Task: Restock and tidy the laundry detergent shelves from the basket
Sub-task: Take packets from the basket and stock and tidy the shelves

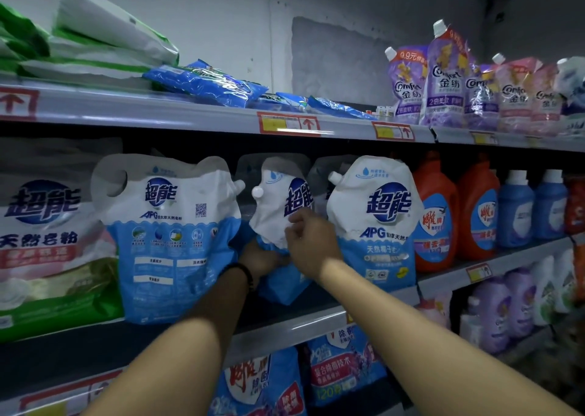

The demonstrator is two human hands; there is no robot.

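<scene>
A white-and-blue detergent pouch [278, 213] with a round white cap stands on the middle shelf [294, 323], turned sideways between two like pouches. My right hand [311, 241] grips its front face near the blue logo. My left hand [261, 262], with a dark band on the wrist, holds its lower blue part from the left. A matching pouch [167, 241] stands at the left showing its back label, and another pouch [376, 222] stands at the right facing front. The basket is out of view.
Orange bottles [437, 216] and blue bottles [519, 209] fill the middle shelf to the right. A large pink-and-green powder bag [47, 241] stands far left. The top shelf holds flat blue packets [205, 81] and purple softener pouches [443, 80]. Lower shelves hold more pouches.
</scene>
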